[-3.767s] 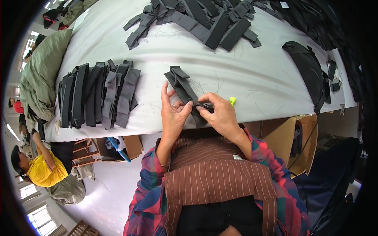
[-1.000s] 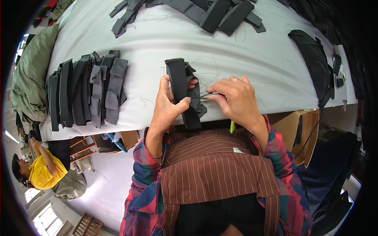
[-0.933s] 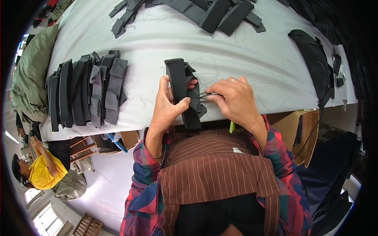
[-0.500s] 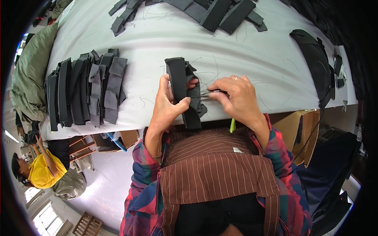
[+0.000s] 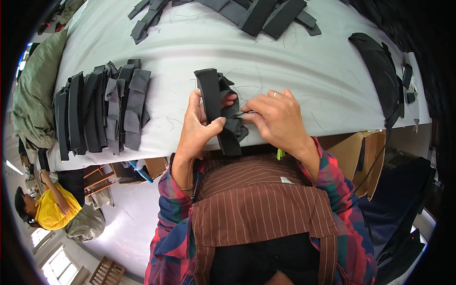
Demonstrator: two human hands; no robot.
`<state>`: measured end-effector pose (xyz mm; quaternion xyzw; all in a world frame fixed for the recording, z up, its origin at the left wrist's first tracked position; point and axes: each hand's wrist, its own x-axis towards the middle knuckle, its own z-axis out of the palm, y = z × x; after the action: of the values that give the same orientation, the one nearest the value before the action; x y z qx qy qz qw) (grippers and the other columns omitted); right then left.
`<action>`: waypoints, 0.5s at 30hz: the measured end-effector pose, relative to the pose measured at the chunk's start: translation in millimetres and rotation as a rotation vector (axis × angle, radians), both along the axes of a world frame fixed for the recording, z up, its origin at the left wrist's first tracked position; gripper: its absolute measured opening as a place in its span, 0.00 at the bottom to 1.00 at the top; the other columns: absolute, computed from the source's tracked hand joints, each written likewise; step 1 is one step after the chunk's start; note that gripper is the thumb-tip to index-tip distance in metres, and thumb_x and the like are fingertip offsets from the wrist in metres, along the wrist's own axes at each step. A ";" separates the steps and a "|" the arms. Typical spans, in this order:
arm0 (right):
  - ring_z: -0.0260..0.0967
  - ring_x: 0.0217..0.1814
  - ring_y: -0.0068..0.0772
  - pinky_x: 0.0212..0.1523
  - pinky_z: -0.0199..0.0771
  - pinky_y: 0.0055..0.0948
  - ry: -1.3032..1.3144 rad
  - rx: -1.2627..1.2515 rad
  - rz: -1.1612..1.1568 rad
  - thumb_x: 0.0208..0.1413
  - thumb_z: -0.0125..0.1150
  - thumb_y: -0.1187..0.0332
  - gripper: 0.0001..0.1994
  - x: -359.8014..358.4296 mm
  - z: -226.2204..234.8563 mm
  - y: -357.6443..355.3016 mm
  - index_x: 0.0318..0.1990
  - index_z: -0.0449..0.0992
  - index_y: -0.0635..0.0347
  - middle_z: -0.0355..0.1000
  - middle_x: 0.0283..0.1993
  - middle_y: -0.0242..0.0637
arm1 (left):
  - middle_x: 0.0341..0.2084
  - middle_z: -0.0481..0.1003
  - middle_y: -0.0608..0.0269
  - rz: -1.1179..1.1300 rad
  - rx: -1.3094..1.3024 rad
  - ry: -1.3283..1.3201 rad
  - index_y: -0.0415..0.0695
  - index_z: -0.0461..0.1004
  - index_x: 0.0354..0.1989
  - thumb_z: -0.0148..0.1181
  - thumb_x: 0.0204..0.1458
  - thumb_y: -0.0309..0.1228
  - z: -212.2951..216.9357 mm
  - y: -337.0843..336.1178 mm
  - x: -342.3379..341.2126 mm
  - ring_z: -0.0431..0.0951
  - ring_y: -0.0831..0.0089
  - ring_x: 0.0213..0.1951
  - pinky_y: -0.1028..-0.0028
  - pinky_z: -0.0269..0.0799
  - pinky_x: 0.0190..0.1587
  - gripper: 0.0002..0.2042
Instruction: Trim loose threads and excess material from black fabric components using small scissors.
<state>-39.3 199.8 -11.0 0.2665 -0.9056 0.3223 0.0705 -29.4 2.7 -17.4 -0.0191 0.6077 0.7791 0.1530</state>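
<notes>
My left hand (image 5: 195, 124) is closed on a dark grey fabric strip piece (image 5: 209, 95), which stands nearly upright over the table's near edge. Its thumb presses the front of the strip, and some fingertips show behind, among the folded fabric. My right hand (image 5: 275, 116) is closed in a pinch on small metal thread snips (image 5: 244, 114), mostly hidden by the fingers. Their tips meet the right side of the fabric piece, around its middle. Loose dark threads lie on the white cloth around it.
To the left, a row of similar fabric pieces (image 5: 102, 109) lies on the white-covered table (image 5: 266, 61); more strips (image 5: 251, 19) lie at the far side. A black curved fabric item (image 5: 377, 76) sits at right, above a cardboard box (image 5: 373, 161). A person in yellow (image 5: 59, 209) works at far left.
My right hand has moved left, bringing the snips' tips from just beside the fabric piece onto it. My left hand and the piece have shifted slightly left.
</notes>
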 end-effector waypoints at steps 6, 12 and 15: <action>0.65 0.28 0.35 0.31 0.54 0.34 0.034 0.080 -0.010 0.44 0.63 0.69 0.05 2.9 -3.3 -12.9 0.29 0.73 0.54 0.67 0.24 0.30 | 0.49 0.71 0.46 -0.001 0.003 -0.026 0.37 0.54 0.52 0.50 0.41 0.15 2.2 -0.6 -0.7 0.70 0.66 0.53 0.68 0.64 0.58 0.25; 0.64 0.28 0.35 0.30 0.54 0.34 0.074 0.119 0.000 0.44 0.63 0.69 0.06 3.7 -9.5 -19.0 0.28 0.72 0.55 0.67 0.23 0.31 | 0.49 0.70 0.46 0.000 0.003 -0.023 0.37 0.54 0.51 0.50 0.41 0.15 1.1 0.1 -0.9 0.70 0.66 0.53 0.67 0.64 0.59 0.25; 0.64 0.28 0.35 0.30 0.54 0.34 0.079 0.118 0.011 0.44 0.63 0.69 0.05 4.2 -8.1 -20.6 0.27 0.72 0.55 0.67 0.22 0.31 | 0.50 0.71 0.46 0.010 -0.040 -0.028 0.37 0.54 0.55 0.50 0.40 0.19 1.2 0.7 -0.4 0.72 0.65 0.53 0.70 0.67 0.55 0.29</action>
<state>-35.1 179.2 -19.1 0.2877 -0.9180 0.2581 0.0888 -29.8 3.4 -16.1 -0.0361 0.6209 0.7671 0.1572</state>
